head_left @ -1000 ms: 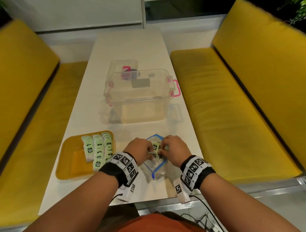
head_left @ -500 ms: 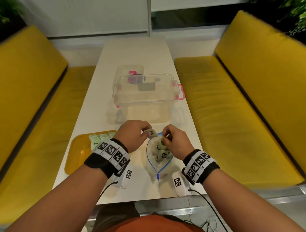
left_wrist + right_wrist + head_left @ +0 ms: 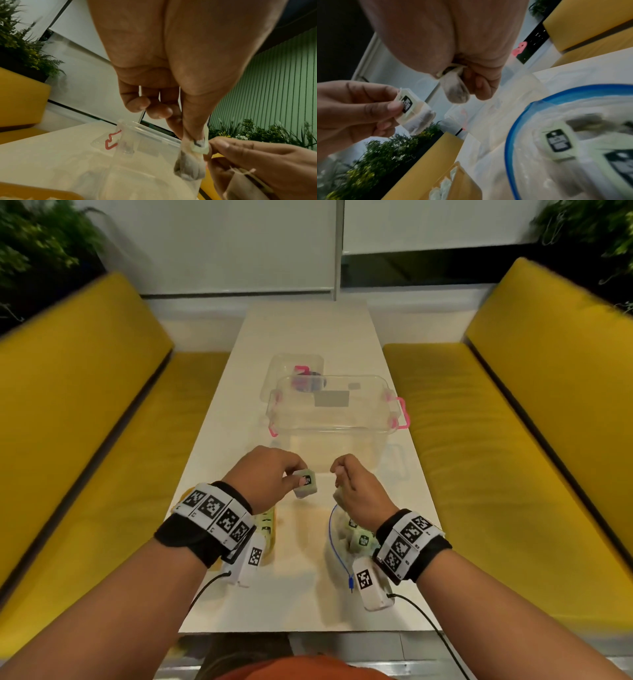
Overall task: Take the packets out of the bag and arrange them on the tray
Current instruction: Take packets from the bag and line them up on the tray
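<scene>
Above the table, my left hand (image 3: 295,479) pinches a pale green tea packet (image 3: 305,483) between thumb and fingers; in the left wrist view that packet (image 3: 197,147) hangs from the fingertips. Just to the right, my right hand (image 3: 339,478) has its fingers curled round a second packet (image 3: 455,91), which shows below the palm. Beneath the right wrist lies the clear bag (image 3: 337,546) with the blue zip rim, open, with several packets (image 3: 556,140) inside. The yellow tray (image 3: 269,525) lies mostly hidden under my left wrist; several packets (image 3: 444,187) lie in it.
A clear plastic bin (image 3: 335,419) with pink latches stands on the white table (image 3: 308,344) just beyond the hands, its lid (image 3: 291,368) behind it. Yellow benches (image 3: 479,440) flank the table on both sides.
Both hands have risen from the bag's mouth and moved apart, each holding a packet. The head view has tilted upward.
</scene>
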Tool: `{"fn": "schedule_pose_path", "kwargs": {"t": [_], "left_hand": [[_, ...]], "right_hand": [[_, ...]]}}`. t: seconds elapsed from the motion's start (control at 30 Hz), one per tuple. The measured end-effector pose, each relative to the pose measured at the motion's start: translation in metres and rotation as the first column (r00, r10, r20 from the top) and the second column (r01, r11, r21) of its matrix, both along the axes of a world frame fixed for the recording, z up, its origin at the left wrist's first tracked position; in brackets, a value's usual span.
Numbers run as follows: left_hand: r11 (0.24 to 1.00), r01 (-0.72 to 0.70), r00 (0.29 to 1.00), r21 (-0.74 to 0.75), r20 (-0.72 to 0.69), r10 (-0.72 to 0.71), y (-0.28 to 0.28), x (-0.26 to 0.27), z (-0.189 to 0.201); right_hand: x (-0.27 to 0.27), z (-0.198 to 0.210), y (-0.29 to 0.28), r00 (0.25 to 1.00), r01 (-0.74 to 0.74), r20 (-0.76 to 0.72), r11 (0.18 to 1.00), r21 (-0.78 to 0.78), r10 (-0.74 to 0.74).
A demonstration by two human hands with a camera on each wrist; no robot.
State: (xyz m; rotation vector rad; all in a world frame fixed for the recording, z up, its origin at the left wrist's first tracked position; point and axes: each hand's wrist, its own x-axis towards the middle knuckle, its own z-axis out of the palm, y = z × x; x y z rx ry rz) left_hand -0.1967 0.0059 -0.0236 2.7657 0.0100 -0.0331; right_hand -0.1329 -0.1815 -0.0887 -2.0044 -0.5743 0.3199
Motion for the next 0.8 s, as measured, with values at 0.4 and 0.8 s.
{"fn": "schedule_pose_path", "kwargs": {"t": [0.4, 0.8], "left_hand": [[1.000, 0.006, 0.999, 0.014, 0.034, -0.007, 0.044, -0.018, 0.022], [0.931, -0.146, 0.954, 0.335, -0.203, 0.222, 0.115, -0.028, -0.007]], "right_hand": [[-0.006, 0.004, 0.068, 0.955, -0.240, 0.180, 0.971, -0.003, 0.237], [-0.003, -0.003, 0.095, 0.962, -0.262, -0.080, 0.965, -0.021, 0.260]]}}
